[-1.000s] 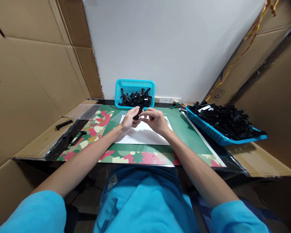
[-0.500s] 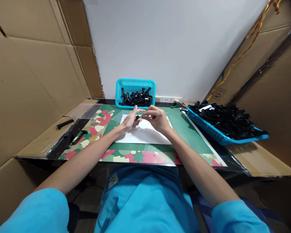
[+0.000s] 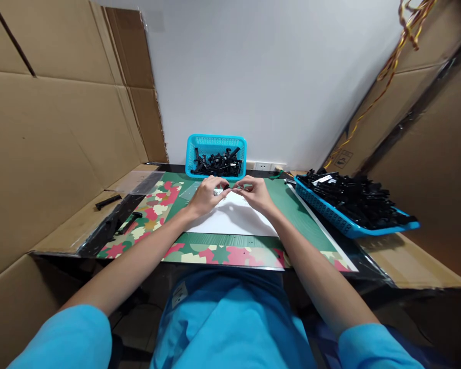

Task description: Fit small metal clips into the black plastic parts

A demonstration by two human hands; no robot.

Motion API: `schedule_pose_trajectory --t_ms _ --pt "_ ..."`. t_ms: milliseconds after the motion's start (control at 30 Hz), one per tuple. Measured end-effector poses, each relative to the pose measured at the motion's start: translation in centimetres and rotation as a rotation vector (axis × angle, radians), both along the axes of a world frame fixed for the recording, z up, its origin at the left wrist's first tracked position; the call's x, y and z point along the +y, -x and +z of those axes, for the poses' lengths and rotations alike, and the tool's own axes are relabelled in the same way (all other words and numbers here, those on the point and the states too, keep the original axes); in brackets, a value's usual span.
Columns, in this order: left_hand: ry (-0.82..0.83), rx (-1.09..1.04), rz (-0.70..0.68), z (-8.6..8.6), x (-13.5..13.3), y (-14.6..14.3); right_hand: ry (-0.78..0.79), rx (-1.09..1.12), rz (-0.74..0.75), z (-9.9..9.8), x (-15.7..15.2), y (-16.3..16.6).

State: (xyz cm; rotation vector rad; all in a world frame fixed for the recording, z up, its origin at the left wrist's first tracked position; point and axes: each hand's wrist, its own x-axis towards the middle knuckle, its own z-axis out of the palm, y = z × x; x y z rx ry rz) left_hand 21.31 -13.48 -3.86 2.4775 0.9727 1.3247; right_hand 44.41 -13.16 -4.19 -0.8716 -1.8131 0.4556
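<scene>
My left hand (image 3: 208,197) is closed, its fingers pinching a small black plastic part (image 3: 226,187) that is mostly hidden by them. Close beside it, my right hand (image 3: 257,195) has thumb and fingertips pressed together at that part. Whatever lies in the right fingers is too small to make out. Both hands hover above a white sheet of paper (image 3: 230,221), which has tiny specks near its far side. Under the paper lies a green mat (image 3: 300,215) with a camouflage-patterned border.
A blue basket (image 3: 216,138) of black plastic parts stands at the back. Another blue basket (image 3: 330,215), heaped with black parts, sits at right. Loose black parts (image 3: 108,202) lie at left. Cardboard walls (image 3: 61,128) flank the table; twisted wires (image 3: 388,66) hang at right.
My left hand has turned over from palm-up, its fingers now curled round the black part. My right fingertips have shifted slightly and now meet the left ones. The camera view has tilted up slightly.
</scene>
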Motion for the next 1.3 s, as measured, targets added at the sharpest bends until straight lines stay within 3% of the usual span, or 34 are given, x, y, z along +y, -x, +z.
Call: schedule_pose_trajectory --t_ms 167,367,467,700,967,1300 --pt "0.034 -0.010 0.011 -0.9 0.6 -0.1 -0.029 -0.088 -0.152 0.1 0.0 -0.6" --pt "0.219 0.002 -0.051 -2.0 -0.1 -0.7 -0.141 -0.184 -0.118 0.2 0.1 -0.8" --pt "0.258 0.015 -0.073 -2.1 -0.5 -0.9 -0.129 -0.129 -0.111 0.4 -0.2 -0.5" --pt "0.272 0.044 -0.085 -2.1 -0.5 -1.1 0.169 0.171 -0.033 -0.1 -1.0 1.3" --pt "0.266 0.026 -0.081 -1.8 -0.9 -1.4 0.136 0.053 -0.130 -1.2 -0.5 2.0" --pt "0.207 0.106 -0.072 -2.0 -0.8 -1.4 0.058 -0.091 -0.165 -0.9 -0.6 1.9"
